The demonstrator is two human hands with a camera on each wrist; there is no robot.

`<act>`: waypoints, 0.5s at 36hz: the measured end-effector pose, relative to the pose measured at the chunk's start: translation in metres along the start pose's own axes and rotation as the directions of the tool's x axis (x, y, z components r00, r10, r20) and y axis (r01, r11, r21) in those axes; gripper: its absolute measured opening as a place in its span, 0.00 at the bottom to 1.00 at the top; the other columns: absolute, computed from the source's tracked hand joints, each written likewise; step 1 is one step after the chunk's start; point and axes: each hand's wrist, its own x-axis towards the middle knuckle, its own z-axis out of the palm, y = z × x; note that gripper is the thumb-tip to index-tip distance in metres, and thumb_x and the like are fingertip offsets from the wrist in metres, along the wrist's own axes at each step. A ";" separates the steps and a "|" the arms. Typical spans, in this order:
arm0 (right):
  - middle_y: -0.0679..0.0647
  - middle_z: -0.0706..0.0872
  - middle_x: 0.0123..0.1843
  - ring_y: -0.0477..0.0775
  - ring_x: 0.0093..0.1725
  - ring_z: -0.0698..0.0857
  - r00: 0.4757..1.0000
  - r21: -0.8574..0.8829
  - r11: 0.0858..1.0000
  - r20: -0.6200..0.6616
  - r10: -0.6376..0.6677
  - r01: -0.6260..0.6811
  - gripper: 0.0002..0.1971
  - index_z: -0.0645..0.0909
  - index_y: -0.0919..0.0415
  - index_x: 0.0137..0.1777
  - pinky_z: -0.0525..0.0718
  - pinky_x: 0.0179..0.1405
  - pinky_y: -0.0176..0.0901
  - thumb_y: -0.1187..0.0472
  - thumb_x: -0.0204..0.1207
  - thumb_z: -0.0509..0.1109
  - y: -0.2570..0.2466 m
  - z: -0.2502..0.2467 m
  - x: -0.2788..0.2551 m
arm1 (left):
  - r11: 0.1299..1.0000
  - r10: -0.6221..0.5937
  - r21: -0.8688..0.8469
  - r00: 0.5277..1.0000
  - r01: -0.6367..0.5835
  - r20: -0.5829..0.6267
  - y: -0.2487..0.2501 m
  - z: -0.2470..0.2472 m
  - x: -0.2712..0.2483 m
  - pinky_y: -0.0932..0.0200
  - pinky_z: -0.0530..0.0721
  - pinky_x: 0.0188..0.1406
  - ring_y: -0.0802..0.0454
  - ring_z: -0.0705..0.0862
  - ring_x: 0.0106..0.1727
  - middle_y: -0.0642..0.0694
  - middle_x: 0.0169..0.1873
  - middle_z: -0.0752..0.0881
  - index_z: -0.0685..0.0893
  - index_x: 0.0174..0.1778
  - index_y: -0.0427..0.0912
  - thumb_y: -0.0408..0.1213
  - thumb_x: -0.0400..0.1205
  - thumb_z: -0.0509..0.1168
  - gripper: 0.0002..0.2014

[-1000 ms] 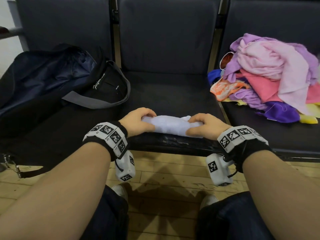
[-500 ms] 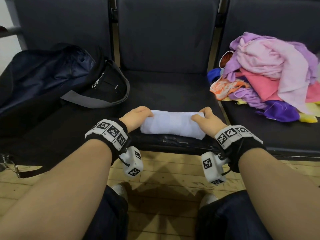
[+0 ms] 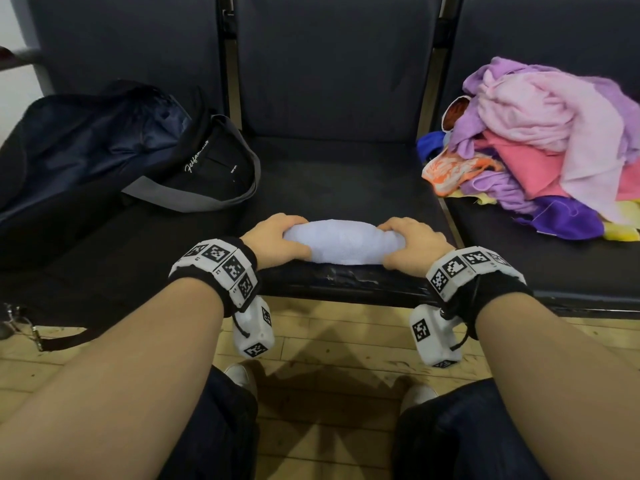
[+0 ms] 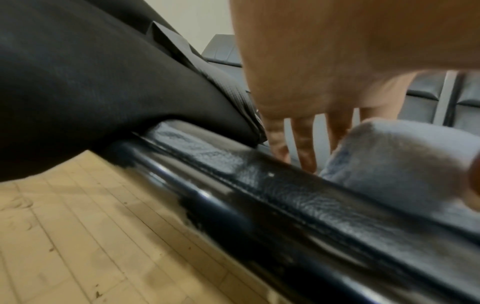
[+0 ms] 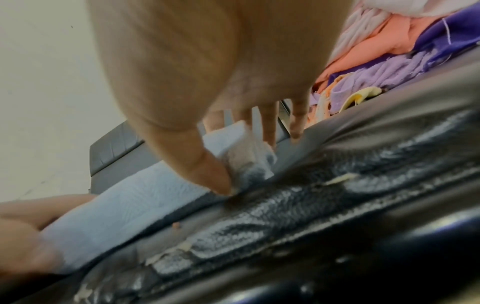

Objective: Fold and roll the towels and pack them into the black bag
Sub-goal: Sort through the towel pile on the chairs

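A pale blue towel (image 3: 346, 242) lies as a thick roll along the front edge of the middle seat (image 3: 339, 188). My left hand (image 3: 277, 242) grips its left end and my right hand (image 3: 412, 244) grips its right end, fingers curled over the top. In the left wrist view the fingers (image 4: 303, 144) reach down behind the towel (image 4: 394, 160). In the right wrist view the thumb presses the near side of the towel (image 5: 135, 197). The black bag (image 3: 86, 161) lies open on the left seat, its grey strap (image 3: 194, 199) draped toward the middle seat.
A loose pile of pink, purple, orange and yellow towels (image 3: 554, 150) fills the right seat. The seat's worn front rail (image 3: 346, 280) runs just under my wrists. Wooden floor (image 3: 329, 344) and my knees are below. Dark seat backs rise behind.
Half a second ago the towel lay flatter and wider, with my hands at its ends. Both hands have now curled over it and it is a rounder, tighter roll.
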 end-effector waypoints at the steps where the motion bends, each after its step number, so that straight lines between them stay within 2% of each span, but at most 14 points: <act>1: 0.53 0.75 0.70 0.59 0.71 0.72 1.000 -0.030 0.999 0.002 0.013 -0.013 0.29 0.71 0.45 0.72 0.67 0.74 0.56 0.60 0.71 0.72 -0.001 -0.001 0.000 | 0.999 -0.009 0.039 1.000 0.009 0.015 0.002 0.000 -0.001 0.47 0.75 0.69 0.48 0.75 0.66 0.50 0.63 0.75 0.75 0.73 0.54 0.54 0.65 0.71 0.37; 3: 0.56 0.74 0.70 0.62 0.72 0.70 0.999 -0.068 0.996 0.007 0.051 -0.050 0.31 0.68 0.44 0.75 0.67 0.71 0.53 0.59 0.73 0.72 0.000 -0.001 0.001 | 0.996 -0.018 0.084 1.000 0.016 0.022 0.006 -0.001 -0.003 0.42 0.76 0.69 0.45 0.75 0.67 0.47 0.66 0.75 0.73 0.74 0.53 0.47 0.69 0.73 0.35; 5: 0.58 0.71 0.71 0.65 0.72 0.69 0.997 -0.073 0.994 -0.003 0.082 -0.082 0.36 0.63 0.41 0.78 0.70 0.68 0.53 0.56 0.72 0.73 0.003 -0.001 0.003 | 0.990 -0.003 0.144 1.000 0.001 0.011 0.009 0.000 -0.004 0.41 0.76 0.68 0.43 0.75 0.67 0.45 0.66 0.77 0.73 0.74 0.50 0.40 0.75 0.72 0.30; 7: 0.59 0.70 0.73 0.67 0.72 0.71 0.995 -0.056 0.994 -0.016 0.096 -0.097 0.40 0.60 0.40 0.81 0.74 0.67 0.54 0.55 0.70 0.75 0.005 0.001 0.009 | 0.974 0.007 0.229 1.000 -0.003 -0.016 0.014 0.000 -0.005 0.42 0.76 0.69 0.42 0.75 0.68 0.43 0.64 0.79 0.74 0.73 0.47 0.38 0.77 0.70 0.26; 9: 0.58 0.72 0.74 0.64 0.70 0.76 0.998 -0.080 0.994 -0.006 0.070 -0.071 0.41 0.61 0.44 0.81 0.78 0.68 0.53 0.56 0.69 0.75 0.004 0.001 0.012 | 0.954 -0.004 0.299 0.999 0.015 -0.040 0.017 0.000 -0.006 0.44 0.74 0.70 0.42 0.73 0.68 0.42 0.63 0.79 0.72 0.74 0.47 0.39 0.79 0.68 0.26; 11: 0.55 0.77 0.72 0.60 0.67 0.80 1.000 -0.141 0.990 -0.008 0.022 -0.023 0.33 0.70 0.52 0.77 0.80 0.66 0.53 0.59 0.70 0.75 0.002 0.000 0.015 | 0.951 -0.016 0.308 0.999 0.030 -0.046 0.017 0.000 -0.006 0.47 0.75 0.67 0.42 0.75 0.65 0.40 0.62 0.77 0.69 0.75 0.45 0.39 0.80 0.67 0.27; 14: 0.55 0.82 0.64 0.59 0.58 0.84 1.000 -0.272 0.962 -0.015 0.006 -0.009 0.17 0.79 0.58 0.62 0.84 0.57 0.51 0.60 0.73 0.70 -0.006 -0.002 0.016 | 0.984 -0.014 0.177 0.999 0.019 -0.034 0.013 0.001 -0.003 0.50 0.81 0.56 0.46 0.80 0.54 0.40 0.59 0.81 0.71 0.72 0.43 0.34 0.80 0.66 0.23; 16: 0.56 0.83 0.61 0.59 0.56 0.85 1.000 -0.334 0.942 -0.008 0.013 -0.015 0.14 0.79 0.59 0.61 0.84 0.52 0.48 0.61 0.76 0.67 -0.009 -0.001 0.016 | 0.997 -0.030 0.065 0.999 0.033 -0.040 0.013 0.002 -0.001 0.54 0.82 0.41 0.49 0.81 0.41 0.40 0.49 0.83 0.73 0.69 0.44 0.30 0.81 0.65 0.20; 18: 0.58 0.85 0.58 0.60 0.53 0.87 1.000 -0.313 0.950 0.011 0.017 -0.013 0.13 0.80 0.61 0.59 0.85 0.49 0.48 0.63 0.75 0.70 -0.009 0.001 0.016 | 0.994 -0.092 -0.068 0.994 0.088 -0.056 0.014 0.002 -0.001 0.61 0.77 0.23 0.53 0.80 0.26 0.42 0.37 0.81 0.73 0.66 0.47 0.27 0.81 0.63 0.19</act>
